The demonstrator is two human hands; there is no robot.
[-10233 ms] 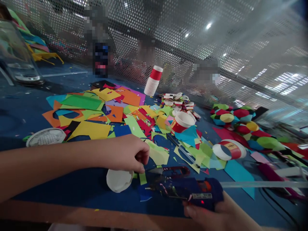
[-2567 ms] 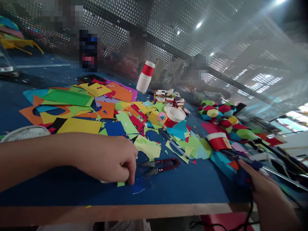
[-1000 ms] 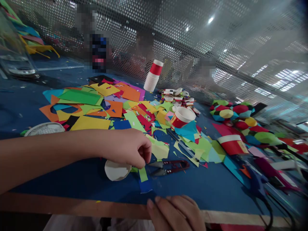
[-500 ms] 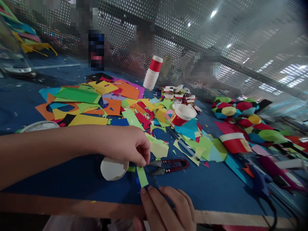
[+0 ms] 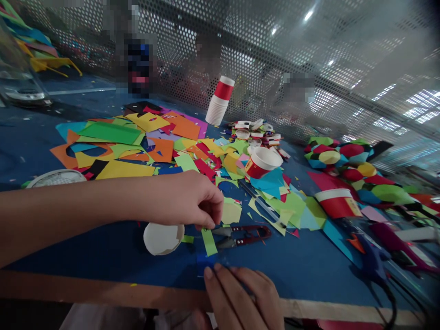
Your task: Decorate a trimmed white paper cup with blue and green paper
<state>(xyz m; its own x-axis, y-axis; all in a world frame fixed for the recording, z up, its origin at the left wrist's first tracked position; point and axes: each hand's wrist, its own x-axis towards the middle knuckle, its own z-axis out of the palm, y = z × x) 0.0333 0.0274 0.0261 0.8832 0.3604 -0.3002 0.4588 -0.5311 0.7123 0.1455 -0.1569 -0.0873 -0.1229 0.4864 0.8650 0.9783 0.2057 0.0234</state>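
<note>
Pinching green strip (image 5: 210, 244), left hand (image 5: 194, 197) bent down; right hand (image 5: 245, 295) palm-down, grip unclear.

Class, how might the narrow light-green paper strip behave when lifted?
The light-green paper strip probably bends easily, looking thin. It's likely light, small beside the left hand. Showing no clear curl, it may stay flat.

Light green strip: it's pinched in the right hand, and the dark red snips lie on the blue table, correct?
Not quite: the head view shows the light green strip pinched in the left hand. The dark red snips do lie on the blue table.
</note>
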